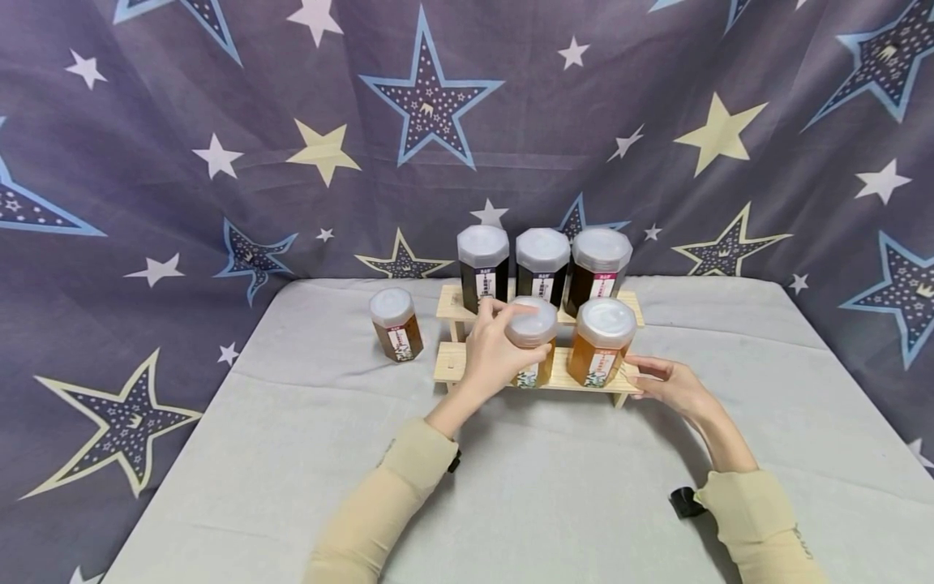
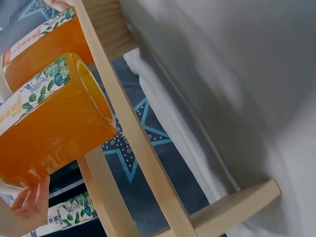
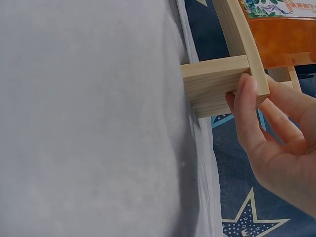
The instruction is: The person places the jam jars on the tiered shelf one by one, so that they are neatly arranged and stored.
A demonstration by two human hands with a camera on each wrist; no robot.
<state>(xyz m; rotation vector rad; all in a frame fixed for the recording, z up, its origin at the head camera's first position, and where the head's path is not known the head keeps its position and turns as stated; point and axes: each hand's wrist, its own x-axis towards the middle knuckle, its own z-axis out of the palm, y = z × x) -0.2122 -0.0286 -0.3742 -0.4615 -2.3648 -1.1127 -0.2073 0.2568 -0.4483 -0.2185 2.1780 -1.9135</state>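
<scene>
My left hand [image 1: 492,349] grips an amber honey jar [image 1: 541,373] with a frosted lid, at the front tier of a small two-tier wooden rack [image 1: 451,363]. In the left wrist view the jar's base [image 2: 94,91] shows right by the front rail [image 2: 133,128], and fingers [image 2: 37,200] lie against its side. A second amber jar [image 1: 601,357] stands on the same tier at right. With thumb and fingers, my right hand [image 1: 674,388] pinches the rack's right end, its thumb [image 3: 247,101] against the wooden leg [image 3: 215,84].
On the rear tier stand three dark jars [image 1: 484,272] with frosted lids. A brown jar [image 1: 397,328] stands left of the rack on the grey cloth-covered table [image 1: 328,454]. Behind hangs a star-patterned curtain [image 1: 547,162].
</scene>
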